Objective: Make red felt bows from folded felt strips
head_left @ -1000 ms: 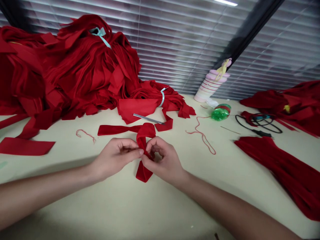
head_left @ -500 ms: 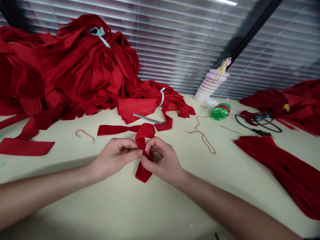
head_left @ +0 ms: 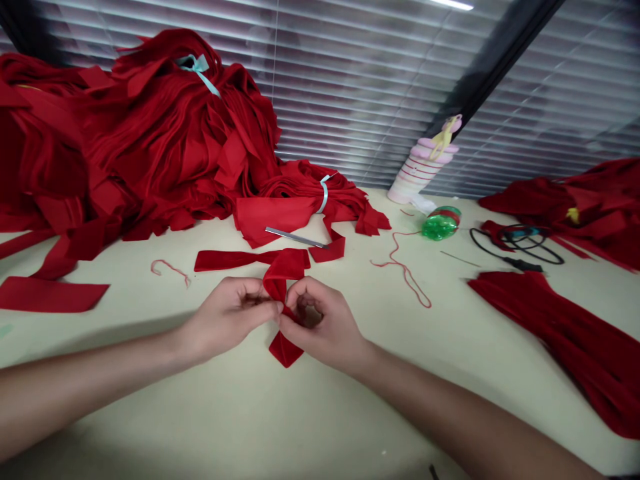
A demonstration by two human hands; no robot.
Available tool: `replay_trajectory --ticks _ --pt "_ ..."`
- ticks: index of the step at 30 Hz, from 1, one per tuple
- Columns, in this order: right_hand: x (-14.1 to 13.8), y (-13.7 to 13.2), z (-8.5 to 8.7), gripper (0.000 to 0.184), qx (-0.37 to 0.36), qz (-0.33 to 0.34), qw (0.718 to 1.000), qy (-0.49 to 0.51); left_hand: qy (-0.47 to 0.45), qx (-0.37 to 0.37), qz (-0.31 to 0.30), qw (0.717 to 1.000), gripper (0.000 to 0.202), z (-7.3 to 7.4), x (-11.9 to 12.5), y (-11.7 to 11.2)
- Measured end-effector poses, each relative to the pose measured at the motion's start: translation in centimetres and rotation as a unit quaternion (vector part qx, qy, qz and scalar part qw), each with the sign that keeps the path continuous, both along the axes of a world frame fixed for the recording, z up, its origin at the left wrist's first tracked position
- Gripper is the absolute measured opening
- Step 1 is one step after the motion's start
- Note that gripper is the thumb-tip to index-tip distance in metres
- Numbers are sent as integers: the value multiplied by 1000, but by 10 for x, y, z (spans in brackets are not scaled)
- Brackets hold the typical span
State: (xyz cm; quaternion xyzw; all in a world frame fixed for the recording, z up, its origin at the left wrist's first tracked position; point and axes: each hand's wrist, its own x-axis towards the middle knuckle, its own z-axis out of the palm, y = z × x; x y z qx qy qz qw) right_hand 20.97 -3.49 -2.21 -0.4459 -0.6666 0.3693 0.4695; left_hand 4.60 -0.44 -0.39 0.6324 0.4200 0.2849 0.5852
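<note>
A red velvet ribbon strip (head_left: 283,268) lies folded on the cream table (head_left: 300,413) in front of me. My left hand (head_left: 231,317) pinches its gathered middle from the left, thumb against fingers. Facing it from the right, my right hand (head_left: 320,323) has its fingers curled round the same gathered spot. One ribbon end (head_left: 284,349) sticks out below my hands. The other part runs up and then left across the table as a flat band (head_left: 227,259).
A big heap of red fabric strips (head_left: 135,133) fills the back left, with a tied bundle (head_left: 310,197) and a metal ruler (head_left: 295,237) near it. Red thread (head_left: 405,270), a green bottle (head_left: 441,223), a thread cone (head_left: 423,163), black cable (head_left: 520,243) and more red cloth (head_left: 575,340) lie right.
Both hands stayed pinched on the ribbon and shifted slightly left. The upper fold of the ribbon has flattened and dropped lower towards the fingers.
</note>
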Motion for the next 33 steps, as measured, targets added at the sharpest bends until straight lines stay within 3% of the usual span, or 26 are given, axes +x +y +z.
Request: replay_trajectory --ticks 13,18,33 --pt "2 0 3 13 -26 20 999 18 12 4 24 1000 10 1 0 0" --pt "1 0 4 14 -30 16 999 24 19 3 28 999 19 1 1 -1" --pt "1 2 1 14 -29 23 999 27 45 23 -30 998 28 -1 -1 0"
